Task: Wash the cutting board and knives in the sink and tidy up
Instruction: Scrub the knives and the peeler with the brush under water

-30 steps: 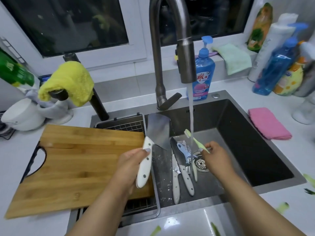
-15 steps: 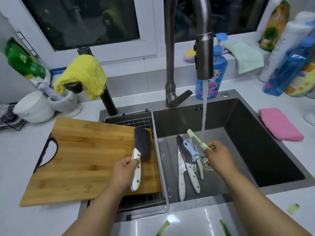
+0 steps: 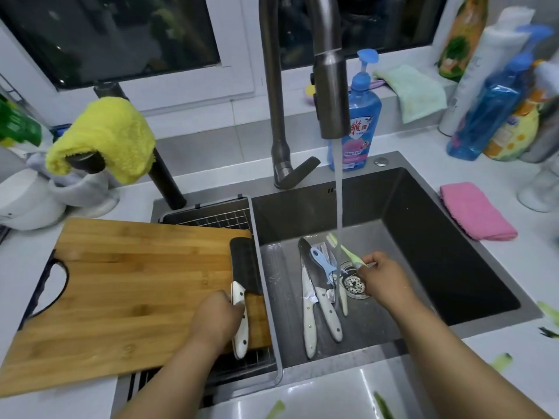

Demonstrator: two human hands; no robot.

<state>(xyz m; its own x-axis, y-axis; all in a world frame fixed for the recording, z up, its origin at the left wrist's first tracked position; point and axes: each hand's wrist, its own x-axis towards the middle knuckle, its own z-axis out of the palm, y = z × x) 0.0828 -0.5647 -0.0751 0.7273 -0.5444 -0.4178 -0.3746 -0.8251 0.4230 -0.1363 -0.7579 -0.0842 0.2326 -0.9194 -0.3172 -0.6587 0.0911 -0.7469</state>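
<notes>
Two hands at work: the left hand [image 3: 216,320] grips a white-handled cleaver [image 3: 242,291] flat on the bamboo cutting board [image 3: 127,285]; the right hand [image 3: 382,281] pinches a green toothbrush [image 3: 344,251] under running water above the steel sink [image 3: 423,237].

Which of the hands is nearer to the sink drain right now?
The right. The right hand, holding a green toothbrush, is just beside the drain. The left hand is over the cutting board, gripping the cleaver, left of the sink wall.
</notes>
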